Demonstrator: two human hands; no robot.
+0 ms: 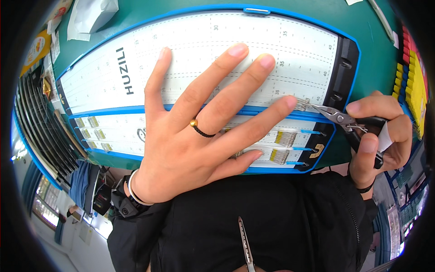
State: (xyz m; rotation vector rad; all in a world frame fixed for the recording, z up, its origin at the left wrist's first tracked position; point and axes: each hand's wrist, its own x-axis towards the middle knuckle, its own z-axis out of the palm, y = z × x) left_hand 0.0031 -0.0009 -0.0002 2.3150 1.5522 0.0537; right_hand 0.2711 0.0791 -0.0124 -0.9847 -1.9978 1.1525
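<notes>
An open blue-framed flat case (360, 45) with white ruled boards lies before me, bearing rows of small hooks on thin lines. My left hand (199, 113) is spread flat across the boards, its fingers apart and holding nothing. In my right hand (385, 131) is a pair of needle-nose pliers (342, 119) with dark handles. Their tips reach a cluster of fine metal hooks (302, 105) beside my left index fingertip; whether the jaws grip one is too small to tell. More yellow-marked hooks (285, 138) sit on the nearer board, partly hidden by my left hand.
The case rests on a green table mat (376, 68). To the left stands a row of dark upright panels (36, 122); a crumpled white bag (93, 18) is behind. Yellow, blue and red pieces (410, 86) line the right side. Metal tweezers (246, 245) show against my dark clothing.
</notes>
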